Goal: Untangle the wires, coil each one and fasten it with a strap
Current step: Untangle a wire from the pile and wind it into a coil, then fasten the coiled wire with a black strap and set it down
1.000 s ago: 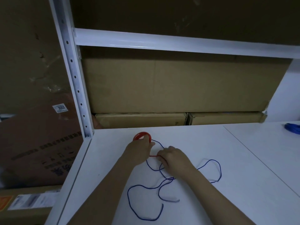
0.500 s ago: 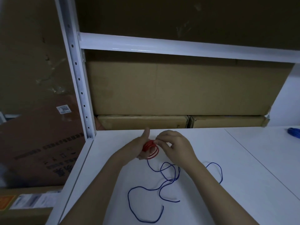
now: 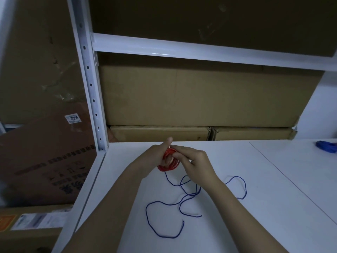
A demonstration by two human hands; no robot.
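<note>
Red wire [image 3: 168,162], wound into a small coil, sits between our hands above the white worktop [image 3: 255,207]. Our left hand [image 3: 155,157] curls its fingers around the coil's left side with the thumb sticking up; our right hand [image 3: 193,162] pinches the coil's upper edge with its fingertips. Near us, a loose blue wire [image 3: 164,203] sprawls in open loops on the worktop, passing under our right wrist. Another bundle of blue wire [image 3: 327,146] lies at the far right edge. Cardboard boxes [image 3: 197,95] fill the shelf behind the worktop, closed, so we cannot tell their contents. Left of the white upright [image 3: 89,79], a brown carton [image 3: 45,157] bears a sticker reading "3055"; its other print is too blurred to read.
</note>
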